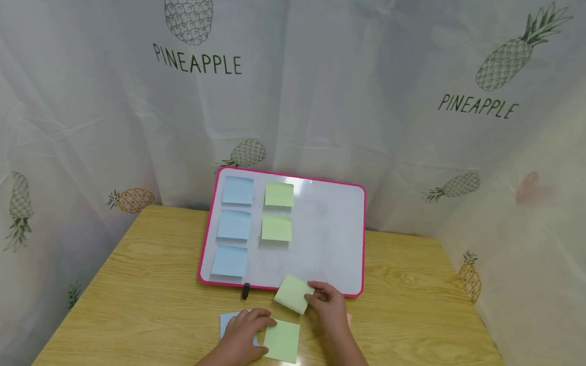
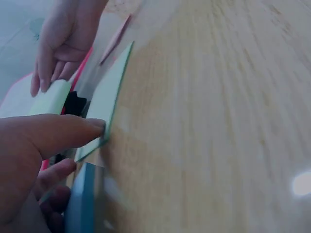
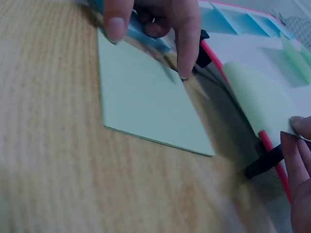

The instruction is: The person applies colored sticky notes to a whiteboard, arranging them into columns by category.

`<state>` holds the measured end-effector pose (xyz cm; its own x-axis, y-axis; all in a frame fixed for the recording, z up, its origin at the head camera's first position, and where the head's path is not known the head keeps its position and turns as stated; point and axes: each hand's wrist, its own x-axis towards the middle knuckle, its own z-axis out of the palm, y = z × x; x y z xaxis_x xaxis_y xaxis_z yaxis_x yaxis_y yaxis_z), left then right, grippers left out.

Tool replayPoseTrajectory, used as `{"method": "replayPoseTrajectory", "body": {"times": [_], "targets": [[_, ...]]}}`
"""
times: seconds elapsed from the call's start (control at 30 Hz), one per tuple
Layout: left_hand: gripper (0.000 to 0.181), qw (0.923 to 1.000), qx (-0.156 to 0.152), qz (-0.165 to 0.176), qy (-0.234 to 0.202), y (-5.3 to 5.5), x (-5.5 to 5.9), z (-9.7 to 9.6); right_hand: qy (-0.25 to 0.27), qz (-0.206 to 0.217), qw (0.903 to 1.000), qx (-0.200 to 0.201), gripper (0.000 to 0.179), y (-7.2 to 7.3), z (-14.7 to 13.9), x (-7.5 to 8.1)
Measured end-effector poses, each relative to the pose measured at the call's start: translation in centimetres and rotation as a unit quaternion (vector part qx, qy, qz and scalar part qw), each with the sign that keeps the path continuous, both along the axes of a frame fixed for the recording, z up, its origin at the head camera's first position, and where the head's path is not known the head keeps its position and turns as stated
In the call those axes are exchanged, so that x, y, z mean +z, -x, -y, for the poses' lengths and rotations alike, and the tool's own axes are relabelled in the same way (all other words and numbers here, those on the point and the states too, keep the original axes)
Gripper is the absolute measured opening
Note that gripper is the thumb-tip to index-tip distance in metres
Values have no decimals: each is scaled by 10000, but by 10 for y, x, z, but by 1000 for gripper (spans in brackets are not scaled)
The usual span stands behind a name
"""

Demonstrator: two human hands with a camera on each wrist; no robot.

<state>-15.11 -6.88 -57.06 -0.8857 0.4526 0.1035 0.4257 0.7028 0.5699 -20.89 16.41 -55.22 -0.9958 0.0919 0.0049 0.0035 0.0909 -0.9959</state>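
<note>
My right hand (image 1: 331,310) pinches a single green sticky note (image 1: 292,293) by its right edge, in front of the whiteboard's lower rim. The note bends in the right wrist view. My left hand (image 1: 243,337) rests at a pad of green sticky notes (image 1: 282,342) on the table, thumb and forefinger touching the two corners of its left side. Under that hand lies a pad of blue sticky notes (image 1: 226,319), partly covered. Two green notes (image 1: 276,228) are stuck on the whiteboard (image 1: 327,238), beside a column of three blue notes (image 1: 230,260).
The whiteboard, rimmed in pink, leans at the table's back before a pineapple-print curtain (image 1: 332,93). A black foot (image 1: 246,291) juts from its lower edge. Pink sticky notes (image 1: 349,319) show behind my right wrist. Wooden tabletop (image 1: 417,322) extends to both sides.
</note>
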Motion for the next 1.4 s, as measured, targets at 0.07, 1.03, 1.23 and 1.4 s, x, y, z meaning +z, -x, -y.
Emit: {"method": "replayPoseTrajectory", "body": {"times": [0.07,1.03,1.23,1.4], "targets": [[49,10000,23,79,-49,2,2,0,80,-33,10000,11,34,3,2,5],[27,9745,1771,-1333,-360,84,56,50,1200,-922,9829,1046,20,38,35,26],[29,9751,1727,-1380,-174,88,53,51,1374,-912,9808,1040,27,37,40,19],[30,9769,1616,-1396,40,91,51,49,1252,-1155,9798,1046,28,41,43,13]]}}
